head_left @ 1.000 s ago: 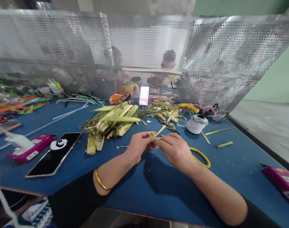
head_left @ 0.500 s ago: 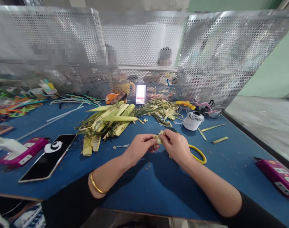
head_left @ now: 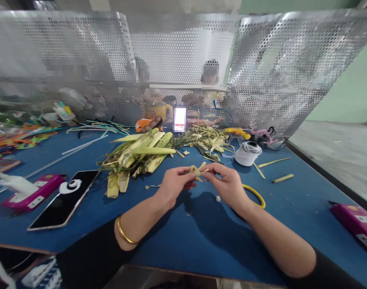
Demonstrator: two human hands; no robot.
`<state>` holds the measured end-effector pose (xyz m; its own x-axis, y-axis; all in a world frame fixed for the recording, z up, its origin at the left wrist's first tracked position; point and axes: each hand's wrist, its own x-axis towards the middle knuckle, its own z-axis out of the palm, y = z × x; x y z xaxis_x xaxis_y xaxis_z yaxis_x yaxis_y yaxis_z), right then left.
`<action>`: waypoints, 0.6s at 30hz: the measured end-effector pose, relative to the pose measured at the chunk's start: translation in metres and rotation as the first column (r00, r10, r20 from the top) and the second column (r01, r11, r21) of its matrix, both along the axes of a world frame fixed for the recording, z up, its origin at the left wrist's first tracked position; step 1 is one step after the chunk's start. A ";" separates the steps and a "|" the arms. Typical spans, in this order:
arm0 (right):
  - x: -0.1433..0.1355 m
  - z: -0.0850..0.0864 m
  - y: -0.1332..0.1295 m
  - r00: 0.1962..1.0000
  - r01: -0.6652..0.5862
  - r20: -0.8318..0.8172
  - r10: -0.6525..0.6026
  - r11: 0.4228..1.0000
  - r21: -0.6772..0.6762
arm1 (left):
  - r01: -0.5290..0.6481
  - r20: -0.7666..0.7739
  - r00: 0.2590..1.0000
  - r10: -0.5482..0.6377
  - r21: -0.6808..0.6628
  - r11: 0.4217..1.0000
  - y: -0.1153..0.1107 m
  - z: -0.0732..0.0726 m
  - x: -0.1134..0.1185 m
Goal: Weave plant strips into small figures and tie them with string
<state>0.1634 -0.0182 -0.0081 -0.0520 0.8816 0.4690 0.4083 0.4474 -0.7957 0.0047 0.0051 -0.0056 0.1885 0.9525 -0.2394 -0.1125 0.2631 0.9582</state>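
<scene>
A small folded piece of pale green husk strips (head_left: 197,172) is between my hands, above the blue table. My left hand (head_left: 175,184) pinches its left side between thumb and fingers. From the right, my right hand (head_left: 226,181) pinches a strip end of the same piece. Fingertips cover part of it, so its exact form is unclear. Beyond my left hand lies a pile of green corn husks (head_left: 147,150). A yellow loop (head_left: 258,193) shows partly behind my right wrist, and a spool of white string (head_left: 246,155) stands farther back.
Shredded husk scraps (head_left: 207,138) lie near the perforated metal screen (head_left: 183,52), with people behind it. A phone (head_left: 64,200) and a magenta power strip (head_left: 35,192) lie left; another power strip (head_left: 356,224) is right. A lit phone (head_left: 180,118) stands at the back.
My fingers have shifted on the husk piece, and its strip ends now stick out more visibly. My right hand has moved slightly right, uncovering a small pale scrap on the table.
</scene>
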 end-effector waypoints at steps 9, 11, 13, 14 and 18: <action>-0.001 0.001 0.002 0.974 -0.018 -0.222 -0.051 0.954 -0.300 | 0.075 -0.163 0.986 -0.044 0.186 0.980 -0.003 -0.007 0.004; 0.001 0.003 0.002 0.970 -0.029 -0.232 -0.065 0.924 -0.381 | 0.076 -0.221 0.975 -0.024 0.229 0.970 -0.004 -0.007 0.003; 0.003 0.004 0.003 0.971 -0.047 -0.231 -0.060 0.901 -0.432 | 0.093 -0.298 0.954 -0.007 0.275 0.957 -0.004 -0.006 0.002; 0.003 0.004 0.003 0.974 -0.050 -0.221 -0.055 0.894 -0.445 | 0.112 -0.340 0.940 -0.004 0.296 0.949 -0.004 -0.005 0.001; 0.003 -0.001 0.004 0.991 -0.023 -0.129 -0.043 0.882 -0.470 | 0.180 -0.470 0.883 0.017 0.371 0.911 -0.007 -0.003 -0.001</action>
